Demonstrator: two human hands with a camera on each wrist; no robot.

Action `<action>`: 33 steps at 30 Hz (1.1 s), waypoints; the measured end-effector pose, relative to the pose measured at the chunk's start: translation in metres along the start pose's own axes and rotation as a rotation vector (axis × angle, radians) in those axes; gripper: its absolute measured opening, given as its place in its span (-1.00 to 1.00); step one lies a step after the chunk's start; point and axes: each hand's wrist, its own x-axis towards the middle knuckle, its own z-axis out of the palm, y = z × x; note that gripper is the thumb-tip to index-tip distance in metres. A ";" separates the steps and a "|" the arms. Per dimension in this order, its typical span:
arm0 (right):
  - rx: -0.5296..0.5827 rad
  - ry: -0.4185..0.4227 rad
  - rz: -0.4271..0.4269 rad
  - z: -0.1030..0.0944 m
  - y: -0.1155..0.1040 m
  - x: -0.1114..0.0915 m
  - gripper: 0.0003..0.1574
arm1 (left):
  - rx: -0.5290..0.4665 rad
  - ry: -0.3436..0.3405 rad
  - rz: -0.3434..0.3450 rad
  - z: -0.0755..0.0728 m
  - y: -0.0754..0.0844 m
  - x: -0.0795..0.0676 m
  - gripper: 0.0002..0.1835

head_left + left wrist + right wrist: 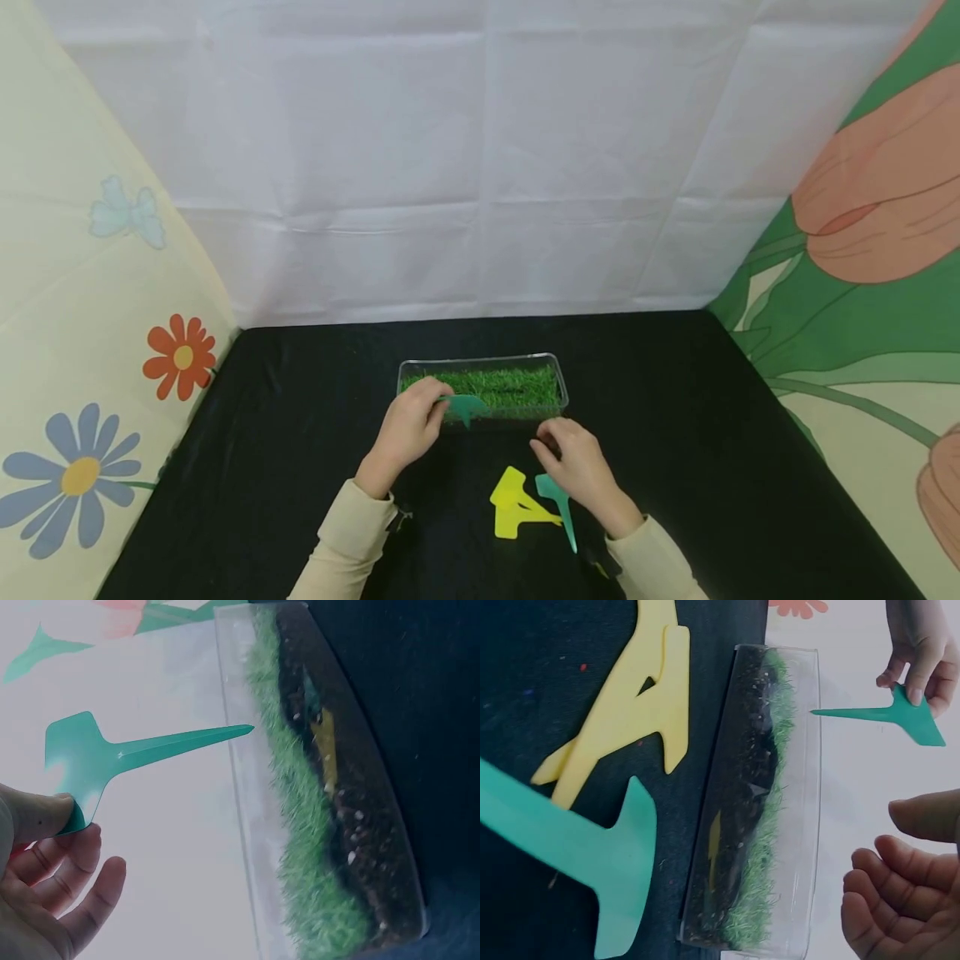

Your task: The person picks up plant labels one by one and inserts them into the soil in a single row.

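My left hand [407, 425] pinches a green plant label [79, 754] by one corner of its head, between thumb and fingers. The label's stake points down, its tip close over the grass in a clear plastic box [555, 363]. Nothing is in my right hand [579, 463], whose fingers curl loosely, thumb apart, near the box's front right corner. Below it on the black cloth lie another green plant label [557, 493] and two yellow plant labels [510, 508], which overlap.
Green grass [756, 900] grows on dark soil [735, 765] inside the box. Through the box wall a yellow stake [325, 750] shows in the soil. Black cloth [315, 467] covers the table, with a white sheet [480, 167] behind and flowered cloths at both sides.
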 end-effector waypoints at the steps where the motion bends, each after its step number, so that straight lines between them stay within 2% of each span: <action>1: 0.000 -0.004 0.008 0.000 0.001 -0.001 -0.79 | 0.000 0.007 0.002 -0.002 -0.001 0.001 -0.83; 12: -0.017 -0.017 0.031 -0.002 0.008 -0.009 -0.79 | -0.023 0.065 0.011 -0.018 -0.015 0.010 -0.84; 17: -0.024 -0.019 0.030 -0.001 0.012 -0.012 -0.78 | 0.000 0.084 0.012 -0.024 -0.021 0.015 -0.86; 33: -0.005 -0.109 0.146 -0.005 0.014 -0.015 -0.83 | 0.073 0.025 -0.054 -0.024 -0.038 0.019 -0.90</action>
